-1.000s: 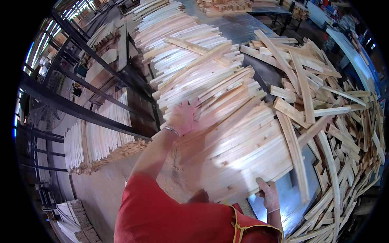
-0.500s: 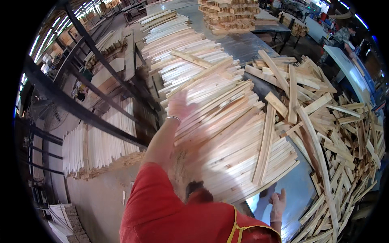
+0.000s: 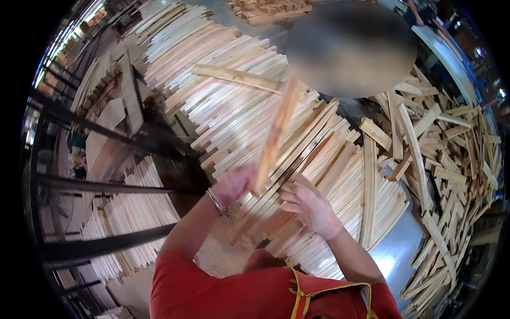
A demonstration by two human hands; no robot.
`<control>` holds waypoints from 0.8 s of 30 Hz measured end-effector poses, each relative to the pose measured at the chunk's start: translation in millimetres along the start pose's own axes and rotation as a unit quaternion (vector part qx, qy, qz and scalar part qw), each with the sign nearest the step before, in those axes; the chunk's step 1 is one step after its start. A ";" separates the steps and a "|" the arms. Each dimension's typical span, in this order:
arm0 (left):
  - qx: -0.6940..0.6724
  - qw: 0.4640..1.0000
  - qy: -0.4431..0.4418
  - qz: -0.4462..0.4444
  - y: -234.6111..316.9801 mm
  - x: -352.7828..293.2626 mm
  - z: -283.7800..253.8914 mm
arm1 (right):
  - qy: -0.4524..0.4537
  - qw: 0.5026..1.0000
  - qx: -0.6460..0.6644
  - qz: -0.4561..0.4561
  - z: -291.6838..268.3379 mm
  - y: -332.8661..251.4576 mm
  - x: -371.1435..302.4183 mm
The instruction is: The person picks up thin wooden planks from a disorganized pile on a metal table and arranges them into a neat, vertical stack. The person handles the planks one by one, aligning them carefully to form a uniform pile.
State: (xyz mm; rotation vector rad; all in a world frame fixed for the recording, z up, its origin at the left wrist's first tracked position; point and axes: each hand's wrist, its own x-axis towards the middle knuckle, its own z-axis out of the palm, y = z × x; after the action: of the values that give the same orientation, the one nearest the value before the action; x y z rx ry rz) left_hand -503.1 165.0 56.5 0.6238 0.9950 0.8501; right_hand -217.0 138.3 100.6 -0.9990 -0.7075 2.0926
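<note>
In my left hand [image 3: 234,186] is the near end of a wooden strip [image 3: 276,135], gripped and tilted up off the layer of strips, slightly smeared by motion. My right hand [image 3: 313,207], in a pale glove, is over the near part of the layer. Its fingers are apart and partly bent, pointing left among the strips. Many pale wooden strips [image 3: 234,111] lie side by side on the metal table. A loose strip [image 3: 239,77] lies across them farther off, and another strip [image 3: 368,186] lies across at the right.
A jumbled heap of wood offcuts [image 3: 451,175] fills the right side. Dark metal bars [image 3: 106,186] stand at the left, with stacked strips [image 3: 127,223] beyond them. More stacked wood [image 3: 265,10] is at the far side. A blurred patch hides the upper right; part of a person shows beyond.
My left hand has taken hold of a strip and lifted it off the layer. My right hand has come from the table's near right edge to the strips. The view has shifted.
</note>
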 end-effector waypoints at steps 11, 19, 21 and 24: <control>0.835 0.449 0.278 0.155 171.3 207.1 -95.3 | 0.249 0.962 -0.101 -0.051 -88.1 -93.4 -66.0; 0.875 0.418 0.214 0.117 186.3 296.5 -132.2 | 0.459 0.811 -0.268 -0.244 -173.3 -193.4 -201.2; 0.896 0.413 0.151 0.059 210.0 272.1 -75.6 | 0.435 0.839 -0.296 -0.136 -191.8 -78.7 -205.4; 0.844 0.511 0.114 0.119 202.7 212.0 -39.3 | 0.418 0.797 -0.432 -0.058 -143.6 38.8 -142.3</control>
State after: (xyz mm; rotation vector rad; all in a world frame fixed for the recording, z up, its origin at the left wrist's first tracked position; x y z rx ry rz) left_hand -543.8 454.7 100.7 2.4064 1.8716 -0.1947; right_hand -48.9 28.7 55.1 -2.0999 -1.1899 0.9268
